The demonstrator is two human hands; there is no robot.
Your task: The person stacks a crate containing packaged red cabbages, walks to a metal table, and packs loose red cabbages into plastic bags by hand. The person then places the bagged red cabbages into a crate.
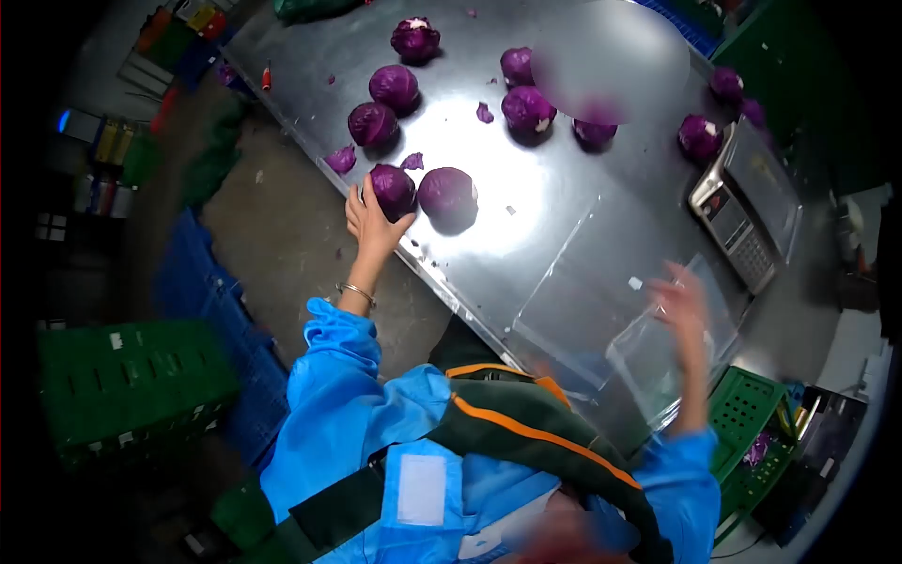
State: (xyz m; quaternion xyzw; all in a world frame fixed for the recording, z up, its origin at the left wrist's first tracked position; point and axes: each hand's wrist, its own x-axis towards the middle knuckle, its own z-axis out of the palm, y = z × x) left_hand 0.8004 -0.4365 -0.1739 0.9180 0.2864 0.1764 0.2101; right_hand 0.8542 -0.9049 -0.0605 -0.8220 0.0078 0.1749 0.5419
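My left hand [373,228] is wrapped around the near side of a red cabbage [395,188] close to the table's edge. Right beside it sits another red cabbage [448,199], paler on top. Over at the right, my right hand [683,303] is blurred by motion, its fingers looking spread, above clear plastic bags [648,362] lying flat on the metal table [526,268]. A small white scrap [635,283] lies near those fingers. Whether the right hand touches the plastic cannot be made out.
Several more red cabbages [395,87] stand across the table, with loose purple leaves [341,159] among them. A scale [742,226] with a keypad occupies the right side. Green crates [136,385] stand on the floor at left, and a green basket [747,414] at lower right.
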